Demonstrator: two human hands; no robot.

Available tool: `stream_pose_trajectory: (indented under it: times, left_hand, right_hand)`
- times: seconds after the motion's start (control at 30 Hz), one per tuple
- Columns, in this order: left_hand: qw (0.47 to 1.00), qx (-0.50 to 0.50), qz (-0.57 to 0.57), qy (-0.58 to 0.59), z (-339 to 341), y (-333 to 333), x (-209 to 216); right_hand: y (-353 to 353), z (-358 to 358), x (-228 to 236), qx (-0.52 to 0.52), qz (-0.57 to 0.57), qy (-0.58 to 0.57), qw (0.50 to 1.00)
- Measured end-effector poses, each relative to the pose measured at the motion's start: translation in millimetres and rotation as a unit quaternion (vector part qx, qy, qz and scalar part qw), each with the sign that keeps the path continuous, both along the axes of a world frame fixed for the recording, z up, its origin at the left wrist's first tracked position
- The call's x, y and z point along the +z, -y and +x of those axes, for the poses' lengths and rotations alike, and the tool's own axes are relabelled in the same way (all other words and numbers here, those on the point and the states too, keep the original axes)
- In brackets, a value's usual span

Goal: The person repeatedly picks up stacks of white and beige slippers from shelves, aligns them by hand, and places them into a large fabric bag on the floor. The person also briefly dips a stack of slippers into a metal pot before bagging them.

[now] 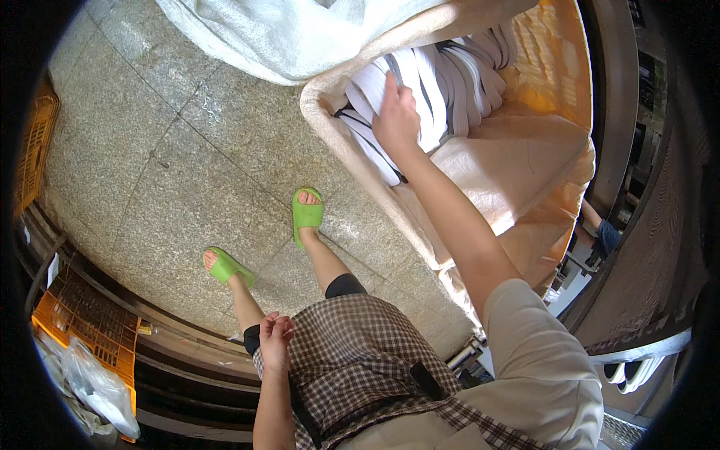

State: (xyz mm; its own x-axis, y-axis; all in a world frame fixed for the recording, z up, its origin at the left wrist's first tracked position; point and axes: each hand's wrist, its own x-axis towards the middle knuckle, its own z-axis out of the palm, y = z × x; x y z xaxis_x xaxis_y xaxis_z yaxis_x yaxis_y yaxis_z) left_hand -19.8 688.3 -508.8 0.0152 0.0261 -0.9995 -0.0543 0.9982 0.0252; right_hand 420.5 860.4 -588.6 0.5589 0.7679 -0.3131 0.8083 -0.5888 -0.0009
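Observation:
My right hand (396,116) reaches into a large cloth-lined bin (322,112). Its index finger is stretched out and the other fingers bend; I see nothing in its grasp. Under and beside it lie white curved strips (424,82) with dark lines between them, packed side by side. The hand seems to rest against them, though its palm is hidden. My left hand (276,341) hangs by my waist in front of the checked apron (360,330). Its fingers curl in loosely, with nothing visible in them.
A white woven sack (300,37) bulges over the bin's far left edge. Orange plastic crates (82,330) stand at the left, one beside a clear plastic bag (97,379). Dark machinery (652,247) lines the right side, where another person's arm (591,217) shows. My feet wear green slides (307,216).

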Motion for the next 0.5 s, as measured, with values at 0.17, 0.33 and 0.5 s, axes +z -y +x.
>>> stream_pose_trajectory:
  times: [0.17, 0.33, 0.5]
  left_hand:
    - [1.000, 0.019, -0.005, -0.005, 4, 2, -8]
    - [1.000, 0.009, 0.000, 0.017, 13, 0, -10]
    - [1.000, -0.001, -0.007, 0.004, 21, -3, -12]
  right_hand:
    - [-17, -22, -42, -0.087, 0.016, -0.106, 0.990]
    - [30, 52, -8, 0.031, 0.241, -0.018, 0.970]
    - [14, 102, -11, -0.263, 0.137, -0.351, 0.888]
